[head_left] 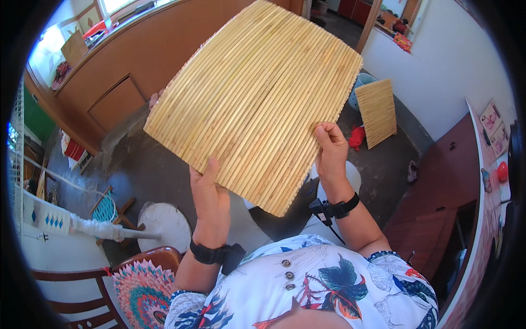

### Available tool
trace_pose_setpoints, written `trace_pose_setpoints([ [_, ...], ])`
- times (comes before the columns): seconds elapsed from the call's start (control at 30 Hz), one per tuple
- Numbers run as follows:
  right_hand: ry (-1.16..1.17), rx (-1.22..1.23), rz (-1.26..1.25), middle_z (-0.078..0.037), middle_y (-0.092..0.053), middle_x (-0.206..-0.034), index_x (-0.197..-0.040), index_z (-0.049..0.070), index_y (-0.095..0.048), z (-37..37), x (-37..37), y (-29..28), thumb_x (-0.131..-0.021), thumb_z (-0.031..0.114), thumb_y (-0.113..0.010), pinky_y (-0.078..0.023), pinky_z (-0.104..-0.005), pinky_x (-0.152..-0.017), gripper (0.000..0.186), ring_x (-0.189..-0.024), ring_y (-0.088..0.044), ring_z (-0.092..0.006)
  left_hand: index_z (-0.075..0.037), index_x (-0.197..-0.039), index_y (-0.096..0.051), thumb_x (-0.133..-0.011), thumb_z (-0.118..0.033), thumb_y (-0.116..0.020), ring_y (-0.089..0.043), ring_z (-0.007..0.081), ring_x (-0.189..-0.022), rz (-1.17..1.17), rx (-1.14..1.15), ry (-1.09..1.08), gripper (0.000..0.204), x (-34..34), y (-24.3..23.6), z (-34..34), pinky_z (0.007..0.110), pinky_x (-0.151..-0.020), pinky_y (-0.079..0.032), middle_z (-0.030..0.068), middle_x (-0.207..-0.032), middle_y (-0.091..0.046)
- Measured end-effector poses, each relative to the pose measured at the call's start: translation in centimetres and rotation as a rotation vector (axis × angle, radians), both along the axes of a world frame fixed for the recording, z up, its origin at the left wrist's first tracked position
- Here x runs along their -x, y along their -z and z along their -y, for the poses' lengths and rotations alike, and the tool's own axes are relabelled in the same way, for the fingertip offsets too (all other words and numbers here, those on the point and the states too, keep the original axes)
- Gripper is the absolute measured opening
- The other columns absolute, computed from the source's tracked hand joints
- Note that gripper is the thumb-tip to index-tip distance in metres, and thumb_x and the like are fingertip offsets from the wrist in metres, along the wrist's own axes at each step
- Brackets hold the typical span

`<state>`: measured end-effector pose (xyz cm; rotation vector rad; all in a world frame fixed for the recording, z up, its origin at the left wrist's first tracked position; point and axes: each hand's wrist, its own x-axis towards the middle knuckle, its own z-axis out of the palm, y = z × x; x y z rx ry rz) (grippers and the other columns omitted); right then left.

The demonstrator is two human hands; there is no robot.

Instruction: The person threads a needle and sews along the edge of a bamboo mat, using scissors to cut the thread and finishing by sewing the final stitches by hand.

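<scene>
A large, roughly rectangular mat (257, 104) of pale yellow stalks, laid side by side, is held up tilted before me. My left hand (210, 194) grips its lower left edge, thumb on the top face and most fingers hidden beneath. Fingertips show past the mat's left edge; whose they are is hard to tell. At the right edge, my right hand (331, 145) pinches the mat between thumb and curled fingers. Black bands circle both wrists, and a small dark device hangs at the right one.
A smaller stalk panel (378, 112) leans by a light blue bucket (361, 82), near a red cloth (356, 137). A round white stool top (164, 225) and a wooden chair (98, 296) with a colourful cushion (143, 290) stand left. A dark red cabinet (427, 203) lines the right.
</scene>
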<state>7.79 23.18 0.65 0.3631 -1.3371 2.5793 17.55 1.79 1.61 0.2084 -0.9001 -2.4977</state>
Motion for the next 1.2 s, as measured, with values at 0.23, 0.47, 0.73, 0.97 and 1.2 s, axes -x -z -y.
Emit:
trace_pose_setpoints([
  [0.23,0.063,-0.016,-0.032,-0.001,-0.060,-0.083,-0.089,0.002,-0.058,-0.9,1.0,-1.1,-0.087,0.005,-0.059,-0.046,-0.0198,-0.069,0.003,-0.074,-0.055,-0.0066,-0.006,-0.127,-0.043,-0.086,-0.006,-0.061,-0.054,0.0202,-0.109,-0.002,0.014,0.073,0.045,-0.1,0.0,-0.4,0.033,-0.092,-0.045,0.0087,-0.121,-0.054],
  [0.47,0.028,0.027,-0.035,-0.002,-0.062,-0.083,-0.088,0.002,-0.059,-3.6,2.2,-2.2,-0.088,0.004,-0.059,-0.048,-0.0192,-0.068,0.002,-0.073,-0.057,-0.0066,-0.004,-0.112,-0.053,-0.075,-0.019,-0.073,-0.055,0.0162,-0.097,0.124,1.450,0.182,0.044,-4.3,3.0,5.0,0.031,-0.077,-0.047,0.0124,-0.114,-0.057],
  [0.73,-0.114,0.028,0.105,-0.005,-0.063,-0.078,-0.086,0.001,-0.060,-3.5,1.8,-2.4,-0.088,0.006,-0.058,-0.052,-0.0221,-0.061,0.006,-0.066,-0.060,-0.0093,-0.003,-0.089,-0.064,-0.077,-0.017,-0.066,-0.061,0.0264,-0.095,-0.354,2.091,-0.852,0.018,-2.8,-5.1,3.1,0.040,-0.093,-0.043,0.0154,-0.099,-0.064],
  [0.97,-0.180,0.030,0.253,-0.005,-0.062,-0.078,-0.086,0.001,-0.060,-3.1,1.4,-1.5,-0.087,0.006,-0.060,-0.053,-0.0226,-0.061,0.006,-0.066,-0.061,-0.0101,-0.007,-0.092,-0.067,-0.077,-0.013,-0.057,-0.061,0.0227,-0.097,-0.454,2.301,-0.668,0.019,-2.9,-6.3,2.0,0.040,-0.094,-0.043,0.0119,-0.099,-0.064],
  [1.2,-0.185,0.032,0.326,-0.006,-0.063,-0.078,-0.086,0.000,-0.060,-2.5,1.0,-1.2,-0.086,0.007,-0.060,-0.055,-0.0243,-0.060,0.007,-0.065,-0.062,-0.0111,-0.002,-0.088,-0.065,-0.072,-0.009,-0.060,-0.063,0.0249,-0.089,-0.586,2.272,-0.570,0.018,-2.8,-5.4,1.8,0.036,-0.082,-0.052,0.0139,-0.091,-0.064],
])
